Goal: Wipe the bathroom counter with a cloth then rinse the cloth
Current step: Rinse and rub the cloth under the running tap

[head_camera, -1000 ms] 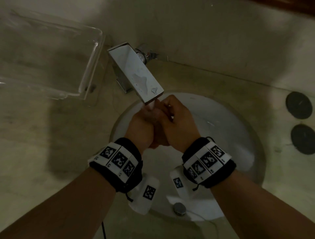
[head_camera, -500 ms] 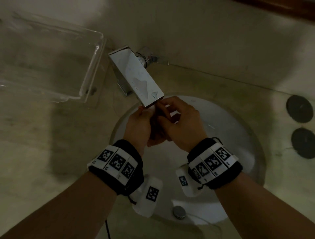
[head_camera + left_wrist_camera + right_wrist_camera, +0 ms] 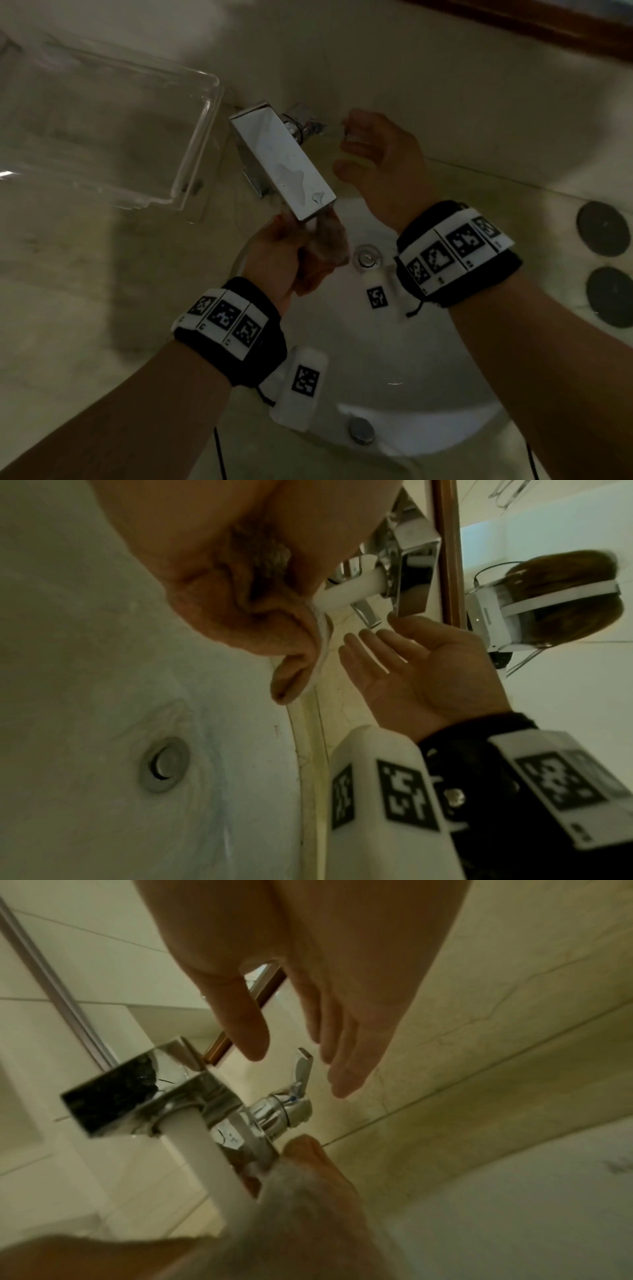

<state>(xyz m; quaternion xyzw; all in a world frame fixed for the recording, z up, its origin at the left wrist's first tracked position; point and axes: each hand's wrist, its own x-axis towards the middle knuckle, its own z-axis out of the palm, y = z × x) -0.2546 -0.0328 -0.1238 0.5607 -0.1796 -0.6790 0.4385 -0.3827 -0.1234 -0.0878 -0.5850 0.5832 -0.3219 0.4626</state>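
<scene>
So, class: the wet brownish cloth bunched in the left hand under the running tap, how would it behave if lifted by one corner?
The wet brownish cloth would probably hang limp: it crumples in the left hand. Soaked by the white water stream, it likely feels heavy and drips.

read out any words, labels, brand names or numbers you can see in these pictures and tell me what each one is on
No readable words, brands or numbers.
Left wristband: black-and-white square code markers, no letters; tiny marks beneath too small to read.
Right wristband: the same.
Tap: no legible marking.
</scene>
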